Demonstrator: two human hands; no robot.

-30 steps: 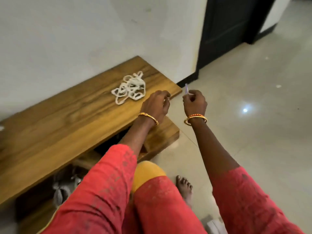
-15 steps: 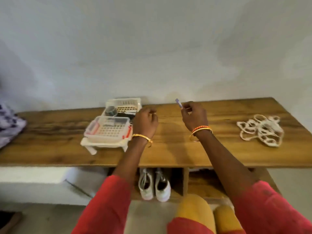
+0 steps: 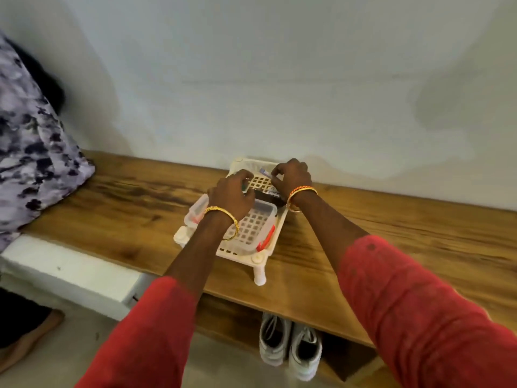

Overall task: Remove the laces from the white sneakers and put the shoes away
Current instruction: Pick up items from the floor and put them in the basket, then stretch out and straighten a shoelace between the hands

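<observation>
While 1 s ago I was by the laces, both hands now reach the tray [image 3: 263, 257] w/ sneakers [image 3: 289, 347] shelved: right hand [image 3: 292, 176] pinches a small purple item [image 3: 263, 172], left hand [image 3: 232, 196] curled, hold unclear.

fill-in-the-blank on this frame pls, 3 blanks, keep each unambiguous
1. The white sneakers stand side by side on the shelf ____ the wooden bench top.
2. Both hands are over the white plastic ____, which stands on the bench top.
3. The right hand pinches a small purple-tipped item; the left hand wears a ____ bangle.

Missing words: under; basket; gold
</observation>
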